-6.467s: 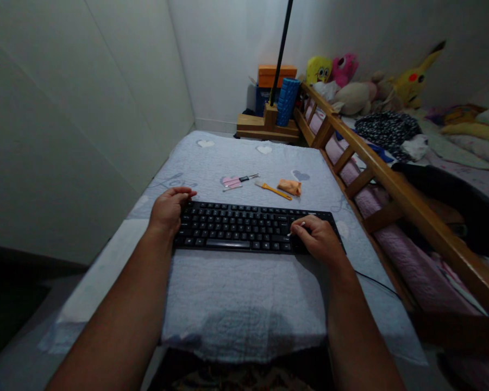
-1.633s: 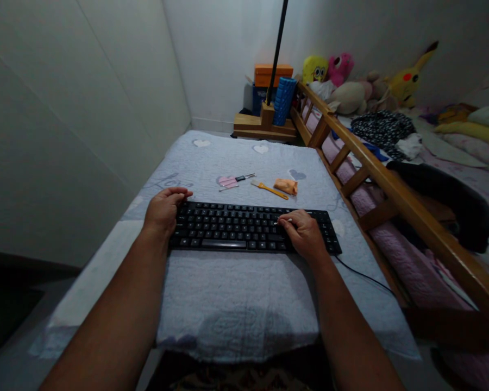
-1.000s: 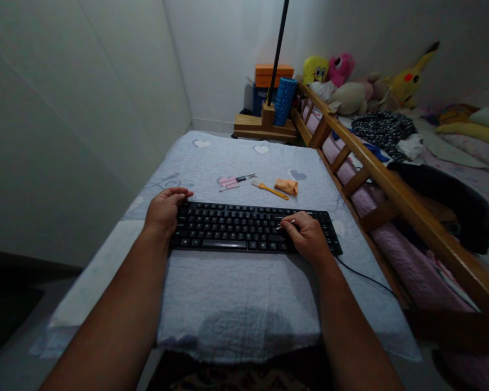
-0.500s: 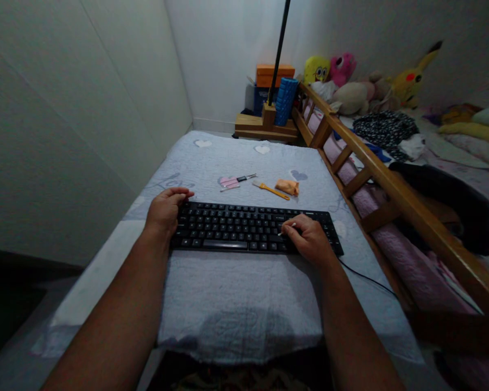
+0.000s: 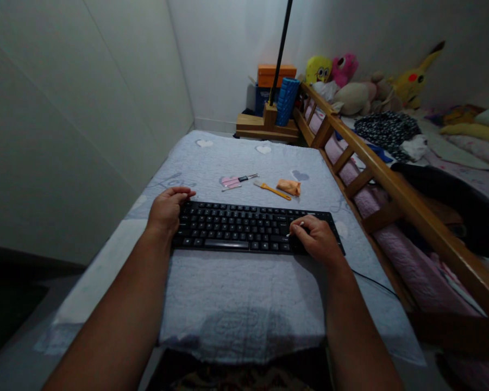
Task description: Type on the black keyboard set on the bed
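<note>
A black keyboard [image 5: 236, 227] lies flat in the middle of the frame, on a tabletop [image 5: 236, 293] covered in pale blue cloth with hearts on it. The left hand [image 5: 165, 213] is at the left end of the keyboard, near its top corner. Its finger tips are close together, but I cannot tell if they grip the edge. The right hand [image 5: 314, 234] is over the right part of the keyboard. Its fingers are closed and pinch a small cotton swab [image 5: 288, 235]. The swab tilts, with its low white tip down by the keys. I cannot tell if the tip touches them.

A black cord [image 5: 375, 281] comes out near the right hand and goes to the lower right of the frame.

Just above the keyboard, some little things lie in a row. There is a tool with a pink part [image 5: 230, 182], a black part and a shiny tip. A thin stick [image 5: 231, 188] lies right by it. Then comes a yellow brush [image 5: 275, 191], and next to that is a crumpled orange bundle [image 5: 289, 188].

A wooden bed rail [image 5: 385, 176] runs down the right side. In the upper right sit a yellow square toy [image 5: 318, 69] and a pink toy [image 5: 344, 68].
</note>
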The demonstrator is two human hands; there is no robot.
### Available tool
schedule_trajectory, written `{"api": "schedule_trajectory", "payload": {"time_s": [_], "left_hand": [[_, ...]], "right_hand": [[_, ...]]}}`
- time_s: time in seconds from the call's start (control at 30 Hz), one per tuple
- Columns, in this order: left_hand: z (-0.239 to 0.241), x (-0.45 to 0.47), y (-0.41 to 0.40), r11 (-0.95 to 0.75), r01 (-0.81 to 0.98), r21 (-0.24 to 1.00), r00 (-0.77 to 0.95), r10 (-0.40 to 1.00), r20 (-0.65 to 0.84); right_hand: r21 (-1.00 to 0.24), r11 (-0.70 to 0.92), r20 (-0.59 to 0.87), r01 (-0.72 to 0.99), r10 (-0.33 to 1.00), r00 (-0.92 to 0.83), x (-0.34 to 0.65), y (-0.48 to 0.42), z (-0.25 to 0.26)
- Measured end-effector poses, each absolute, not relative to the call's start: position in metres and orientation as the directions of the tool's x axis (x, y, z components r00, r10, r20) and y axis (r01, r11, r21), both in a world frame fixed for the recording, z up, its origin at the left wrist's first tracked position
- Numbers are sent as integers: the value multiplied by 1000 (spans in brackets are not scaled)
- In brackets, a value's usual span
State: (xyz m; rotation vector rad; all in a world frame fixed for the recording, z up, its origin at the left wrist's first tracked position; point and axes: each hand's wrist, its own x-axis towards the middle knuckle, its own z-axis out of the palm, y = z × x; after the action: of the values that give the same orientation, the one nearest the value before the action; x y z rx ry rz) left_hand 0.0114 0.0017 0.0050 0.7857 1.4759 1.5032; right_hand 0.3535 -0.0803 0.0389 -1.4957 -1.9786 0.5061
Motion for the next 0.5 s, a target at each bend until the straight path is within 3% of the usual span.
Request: {"api": "schedule_trajectory", "payload": {"time_s": [0.5], "left_hand": [[8, 14, 1, 81, -138, 987, -440, 888, -135]], "right_hand": [[-620, 266, 224, 738, 962, -159, 354, -79, 38]]}}
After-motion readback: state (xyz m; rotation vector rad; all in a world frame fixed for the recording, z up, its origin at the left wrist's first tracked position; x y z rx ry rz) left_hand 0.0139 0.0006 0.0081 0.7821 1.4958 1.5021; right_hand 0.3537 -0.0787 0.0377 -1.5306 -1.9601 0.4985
